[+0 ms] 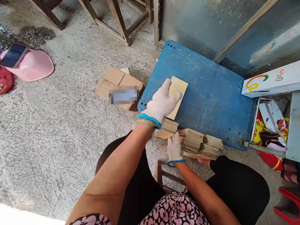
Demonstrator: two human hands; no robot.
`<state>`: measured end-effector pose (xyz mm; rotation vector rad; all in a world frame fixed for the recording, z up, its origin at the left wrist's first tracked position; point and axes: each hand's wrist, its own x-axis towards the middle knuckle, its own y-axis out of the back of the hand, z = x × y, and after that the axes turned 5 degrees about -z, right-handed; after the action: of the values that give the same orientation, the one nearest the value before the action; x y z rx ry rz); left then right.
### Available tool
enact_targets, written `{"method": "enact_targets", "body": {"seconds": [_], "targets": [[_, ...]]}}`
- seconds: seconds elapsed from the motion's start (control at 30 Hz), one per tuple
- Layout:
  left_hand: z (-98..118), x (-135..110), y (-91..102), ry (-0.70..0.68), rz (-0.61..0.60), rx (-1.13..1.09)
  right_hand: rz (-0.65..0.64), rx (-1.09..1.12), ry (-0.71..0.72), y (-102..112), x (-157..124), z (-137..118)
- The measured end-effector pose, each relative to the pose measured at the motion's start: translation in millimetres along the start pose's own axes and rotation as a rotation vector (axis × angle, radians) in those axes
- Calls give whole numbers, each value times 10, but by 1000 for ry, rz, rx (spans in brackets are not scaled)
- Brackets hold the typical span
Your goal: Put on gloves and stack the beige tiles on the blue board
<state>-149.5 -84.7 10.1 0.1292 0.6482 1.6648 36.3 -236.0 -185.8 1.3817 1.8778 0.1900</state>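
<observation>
My left hand (161, 104), in a white knit glove with a blue cuff, reaches over a thin beige rectangular board (179, 87) on the blue platform (211, 81). Its thumb is spread from the fingers and lies over the board's face, which the hand partly covers. My right hand (174, 148), gloved the same way, is lower down with its fingers stretched out. The fingertips touch or nearly touch a small stack of beige boards (167, 128). Beside it, a larger stack of the same thin boards (191, 140) leans in rows along the platform's near edge.
A cardboard box (119, 89) lies on the concrete floor left of the platform. Farther left, a phone (14, 55) rests on a pink visor (37, 65). Wooden stool legs (118, 23) stand behind. A white paper bag (272, 79) and the cart's metal handle (262, 148) are at right.
</observation>
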Motion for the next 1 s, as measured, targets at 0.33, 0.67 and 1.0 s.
{"method": "enact_targets", "body": {"seconds": [0.33, 0.67, 1.0], "targets": [[111, -10, -11, 84, 2, 26, 63, 181, -103, 57, -81, -212], [190, -79, -45, 100, -70, 61, 61, 29, -18, 121, -281, -209], [366, -253, -133, 192, -206, 109, -211, -20, 185, 121, -171, -363]]}}
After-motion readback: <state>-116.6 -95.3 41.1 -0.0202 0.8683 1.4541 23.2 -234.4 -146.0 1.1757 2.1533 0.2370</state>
